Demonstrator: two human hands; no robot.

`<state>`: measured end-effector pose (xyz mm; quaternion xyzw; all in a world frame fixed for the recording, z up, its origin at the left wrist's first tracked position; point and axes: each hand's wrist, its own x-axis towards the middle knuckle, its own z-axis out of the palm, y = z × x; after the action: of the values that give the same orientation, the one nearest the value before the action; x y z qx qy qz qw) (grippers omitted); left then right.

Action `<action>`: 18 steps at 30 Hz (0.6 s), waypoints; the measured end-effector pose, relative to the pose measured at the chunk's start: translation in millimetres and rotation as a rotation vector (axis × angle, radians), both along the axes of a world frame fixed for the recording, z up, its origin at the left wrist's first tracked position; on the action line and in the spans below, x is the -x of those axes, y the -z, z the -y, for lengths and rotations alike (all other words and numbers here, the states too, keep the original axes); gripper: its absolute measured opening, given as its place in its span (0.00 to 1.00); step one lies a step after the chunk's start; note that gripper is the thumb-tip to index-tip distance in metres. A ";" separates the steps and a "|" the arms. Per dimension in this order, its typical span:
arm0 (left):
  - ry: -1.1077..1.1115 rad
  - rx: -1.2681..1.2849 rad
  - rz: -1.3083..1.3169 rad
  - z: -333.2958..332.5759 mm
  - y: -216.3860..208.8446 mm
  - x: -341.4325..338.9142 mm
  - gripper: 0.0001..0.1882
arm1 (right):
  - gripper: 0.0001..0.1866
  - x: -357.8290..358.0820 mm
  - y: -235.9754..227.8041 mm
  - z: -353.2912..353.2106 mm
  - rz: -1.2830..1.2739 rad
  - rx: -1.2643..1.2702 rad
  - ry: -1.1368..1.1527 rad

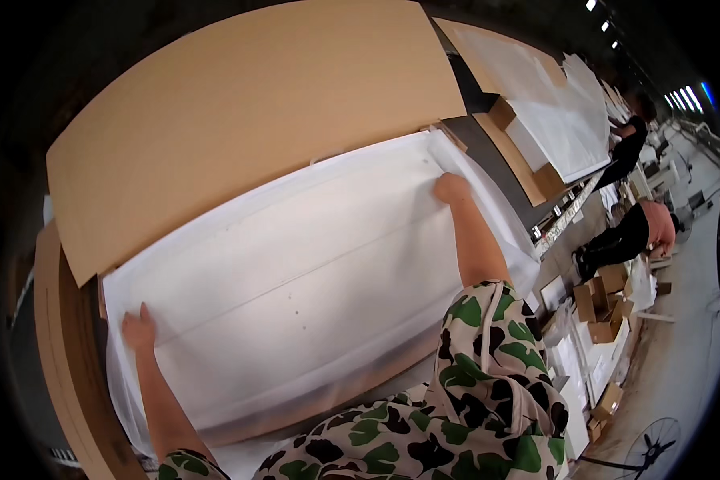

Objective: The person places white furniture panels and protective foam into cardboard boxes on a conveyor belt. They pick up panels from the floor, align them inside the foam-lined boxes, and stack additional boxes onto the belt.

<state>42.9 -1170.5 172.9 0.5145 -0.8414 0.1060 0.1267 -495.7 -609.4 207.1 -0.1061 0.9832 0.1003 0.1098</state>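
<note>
White panel [336, 232], left hand [139, 329] and right hand [453, 190] at its opposite ends, brown cardboard [256, 112] beyond

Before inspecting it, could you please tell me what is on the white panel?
The left hand and right hand are at opposite ends of the white panel, dark specks near its middle; what the hands cover is hidden.

No words or numbers are showing clearly enough to read. Some small dark spots [298, 313] are sitting on the white sheet [224, 264] (they are looking like dots, not letters). Dark specks [555, 232] are running along a pale strip [572, 213], too tiny to read.
</note>
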 end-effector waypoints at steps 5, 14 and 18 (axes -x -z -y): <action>-0.025 -0.376 0.092 -8.7 -14.9 62.6 0.35 | 0.17 7.0 -15.1 -62.6 -0.005 0.109 0.156; -0.052 -0.069 0.217 -54.0 -36.8 54.5 0.28 | 0.21 -30.4 24.4 -36.0 -0.427 0.241 0.219; 0.080 -0.156 0.042 -17.3 -12.8 27.2 0.27 | 0.20 -22.0 13.1 -35.1 -0.196 0.278 0.194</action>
<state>15.7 -1153.2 185.7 0.4865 -0.8695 0.0460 0.0726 -473.7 -574.3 194.0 -0.0145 0.9992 -0.0374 0.0072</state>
